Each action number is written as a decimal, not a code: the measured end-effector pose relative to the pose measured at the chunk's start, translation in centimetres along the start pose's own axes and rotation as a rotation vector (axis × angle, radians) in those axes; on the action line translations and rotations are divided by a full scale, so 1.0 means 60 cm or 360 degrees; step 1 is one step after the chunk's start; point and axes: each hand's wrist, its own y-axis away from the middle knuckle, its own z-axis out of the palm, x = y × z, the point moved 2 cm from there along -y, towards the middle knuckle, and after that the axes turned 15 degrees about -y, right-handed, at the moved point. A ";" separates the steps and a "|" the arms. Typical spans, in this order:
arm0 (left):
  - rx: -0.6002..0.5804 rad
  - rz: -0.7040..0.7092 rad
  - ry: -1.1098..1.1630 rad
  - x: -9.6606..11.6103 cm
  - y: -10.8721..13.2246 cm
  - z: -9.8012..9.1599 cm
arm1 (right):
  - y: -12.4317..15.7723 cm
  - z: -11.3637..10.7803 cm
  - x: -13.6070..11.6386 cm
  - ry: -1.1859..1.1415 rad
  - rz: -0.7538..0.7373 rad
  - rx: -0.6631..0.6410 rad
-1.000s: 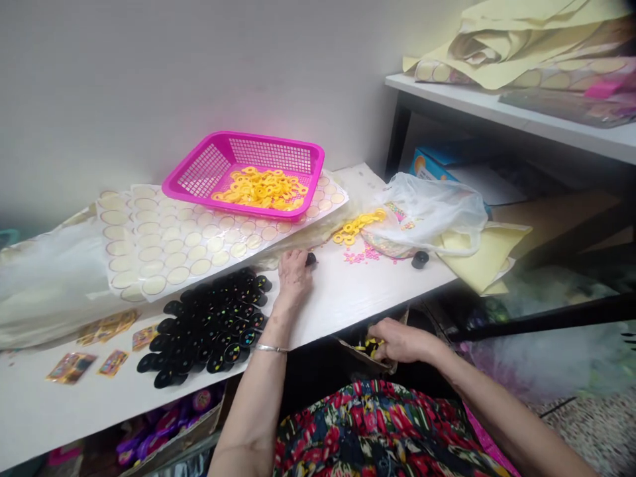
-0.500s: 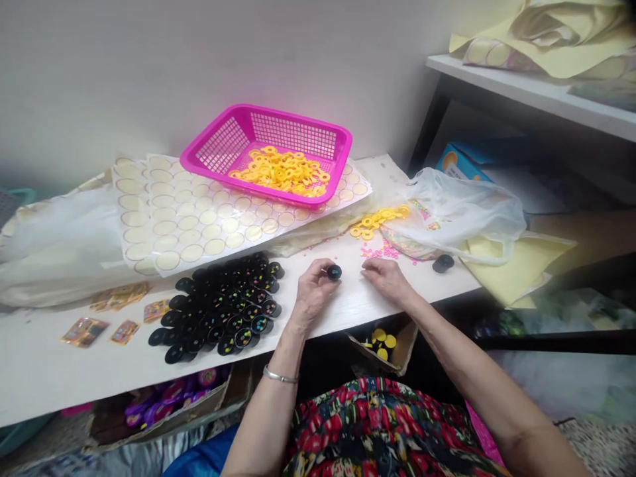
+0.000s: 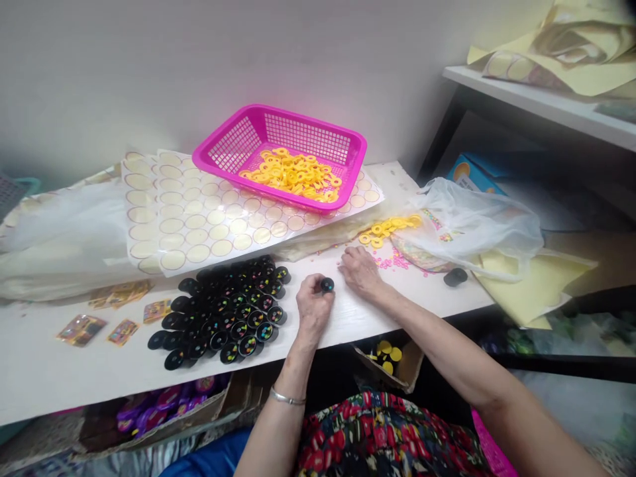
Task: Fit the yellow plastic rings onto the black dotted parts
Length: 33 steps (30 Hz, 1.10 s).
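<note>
In my left hand is a small black cup, its opening turned toward me with a small bluish spot inside. My right hand rests on the white table just right of it, fingers bent and drawn together at the tabletop; their tips hide whatever they hold. Beside that hand lie scattered small pink pieces. A dense cluster of black cups stands to the left of my hands, many with coloured bits inside. One more black cup lies apart on the right.
A pink basket of yellow rings sits on sheets of oval stickers. More yellow rings lie near a white plastic bag. Small printed packets are at left. Below the table edge is a carton with yellow discs.
My right hand has moved left and away from me to the tabletop beside the pink pieces. My left hand still holds the black cup, slightly lower. The whole view has shifted a little.
</note>
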 end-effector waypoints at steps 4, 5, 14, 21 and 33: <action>0.0091 -0.0089 -0.0098 -0.009 0.000 -0.013 | -0.039 0.025 -0.008 0.0062 0.0249 0.0205; 0.0095 -0.0105 -0.0098 -0.012 -0.001 -0.017 | -0.045 0.030 -0.007 0.0069 0.0256 0.0224; -0.0045 0.0176 -0.0605 0.000 -0.066 -0.015 | -0.059 0.043 0.019 -0.0067 0.0106 0.0138; -0.0225 0.0134 -0.0631 0.018 -0.108 0.006 | -0.069 0.044 0.047 -0.0457 -0.0157 0.0179; -0.0403 0.0338 -0.0277 0.015 -0.075 0.017 | -0.042 0.046 0.019 -0.0850 -0.0321 0.0188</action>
